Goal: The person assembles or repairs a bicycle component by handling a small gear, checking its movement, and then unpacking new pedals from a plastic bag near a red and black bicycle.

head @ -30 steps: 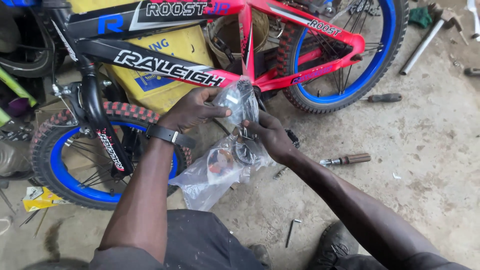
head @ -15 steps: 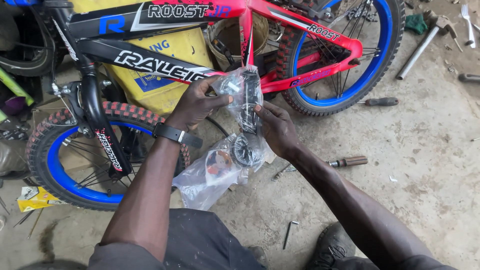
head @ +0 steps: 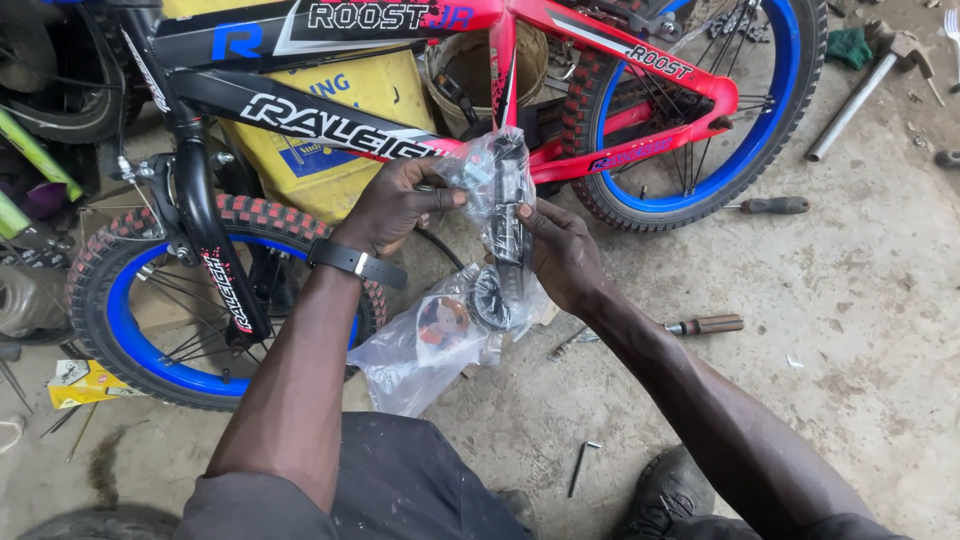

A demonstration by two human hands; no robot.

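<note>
Nearest the camera, a small bent metal key lies on the concrete floor just past the person's dark trousers and shoe. Above it the clear plastic bag of bicycle parts hangs between both forearms, its lower end sagging with a round part and a dark ring inside. The left hand, a black wristband behind it, pinches the bag's upper end with thumb and fingertips pressed together on the plastic. The right hand cups the bag from the other side, fingers curled along a long black part inside; what that part is stays hard to tell through the crinkled plastic. Just right of the right forearm lies a wooden-handled tool, and further off a dark-handled screwdriver. Behind the hands stands a small red and black bicycle with blue rims, a yellow container behind its frame, and a hammer lies at the far right
</note>
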